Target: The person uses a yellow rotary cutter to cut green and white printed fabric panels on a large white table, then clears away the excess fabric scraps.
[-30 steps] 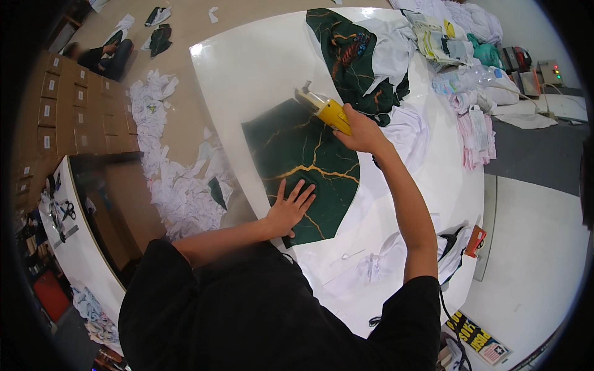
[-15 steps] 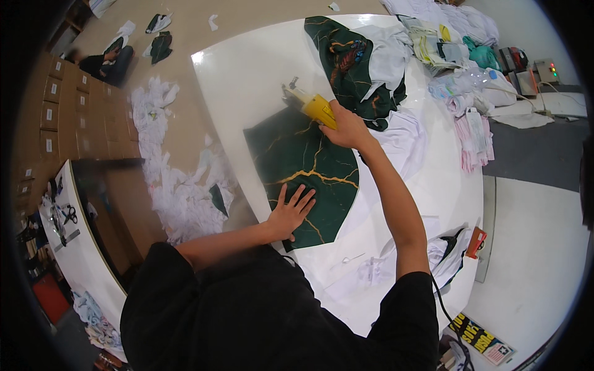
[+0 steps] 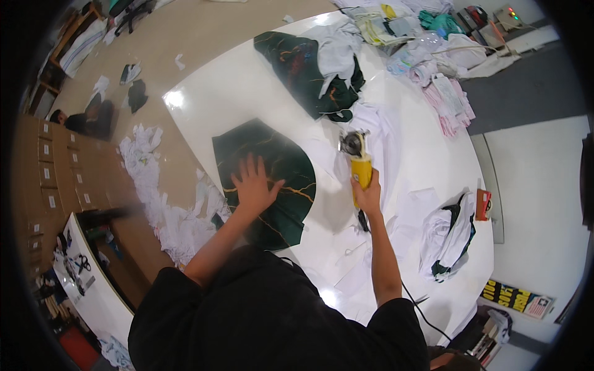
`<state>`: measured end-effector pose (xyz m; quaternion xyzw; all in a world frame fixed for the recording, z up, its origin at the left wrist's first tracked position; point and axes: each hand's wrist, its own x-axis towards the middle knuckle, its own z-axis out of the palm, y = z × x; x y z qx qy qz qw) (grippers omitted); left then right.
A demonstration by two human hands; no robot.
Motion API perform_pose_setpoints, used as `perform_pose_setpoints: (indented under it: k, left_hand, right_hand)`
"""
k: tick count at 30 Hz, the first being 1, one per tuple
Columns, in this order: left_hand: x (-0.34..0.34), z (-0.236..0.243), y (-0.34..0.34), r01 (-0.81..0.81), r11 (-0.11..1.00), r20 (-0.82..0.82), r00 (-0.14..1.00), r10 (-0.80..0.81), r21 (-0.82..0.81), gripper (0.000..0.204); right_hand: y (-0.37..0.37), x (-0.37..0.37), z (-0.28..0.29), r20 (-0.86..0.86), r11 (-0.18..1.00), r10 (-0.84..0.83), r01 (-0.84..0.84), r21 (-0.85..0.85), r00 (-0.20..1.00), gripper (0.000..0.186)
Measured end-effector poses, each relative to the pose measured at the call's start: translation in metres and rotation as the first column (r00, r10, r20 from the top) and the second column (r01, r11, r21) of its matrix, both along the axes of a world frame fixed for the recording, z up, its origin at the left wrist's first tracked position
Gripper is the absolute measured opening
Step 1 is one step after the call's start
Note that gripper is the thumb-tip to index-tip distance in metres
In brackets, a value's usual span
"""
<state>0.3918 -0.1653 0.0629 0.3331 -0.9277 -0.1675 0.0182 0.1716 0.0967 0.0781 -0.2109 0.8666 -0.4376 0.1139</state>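
Observation:
My left hand (image 3: 252, 185) lies spread on a dark green fabric panel (image 3: 284, 219) with gold branching lines, on the white table (image 3: 193, 111). My right hand (image 3: 366, 191) grips a yellow electric cutter (image 3: 361, 162) with a metal blade head, to the right of the panel and over white fabric (image 3: 387, 142). A dark cord runs beside my right arm. Farther up the table lies another green piece (image 3: 284, 62) with white cloth (image 3: 334, 46) on it.
Fabric bundles (image 3: 448, 102) and small devices (image 3: 507, 18) line the far right. A white-and-dark garment bundle (image 3: 442, 235) sits at the right. Left are cardboard boxes (image 3: 46, 173), white scraps (image 3: 179, 229) on the floor, a side table (image 3: 99, 287) and a seated person (image 3: 86, 120).
My left hand has moved up onto the middle of the green panel. The cutter has moved right and down, off the panel's top edge to beside it. The camera view has shifted.

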Motion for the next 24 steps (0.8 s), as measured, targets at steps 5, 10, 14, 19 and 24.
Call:
perform_pose_setpoints:
  k: [5,10,14,19,24]
  left_hand:
    - [-0.052,-0.028,0.0,0.238,0.971,0.08,0.968,-0.24,0.027,0.123]
    - [-0.112,-0.009,0.009,0.951,0.299,0.157,0.285,-0.946,0.078,0.132]
    - [-0.105,-0.013,0.054,0.883,0.466,0.043,0.464,-0.885,0.064,0.132]
    - [-0.056,-0.017,0.053,0.82,0.542,0.212,0.505,-0.836,0.183,0.142]
    - [-0.078,0.006,-0.079,0.873,0.458,0.404,0.362,-0.84,0.17,0.158]
  right_hand:
    - [0.101,0.058,-0.01,-0.06,0.936,-0.35,0.347,-0.047,0.935,0.051]
    - [0.203,0.115,-0.011,-0.074,0.8,-0.598,0.6,0.0,0.798,0.05]
    - [0.223,0.158,0.022,-0.082,0.717,-0.695,0.696,-0.017,0.714,0.049]
    - [0.191,0.195,0.068,-0.062,0.726,-0.684,0.687,0.043,0.727,0.051]
    - [0.141,0.225,0.084,-0.005,0.812,-0.572,0.567,0.136,0.82,0.056]
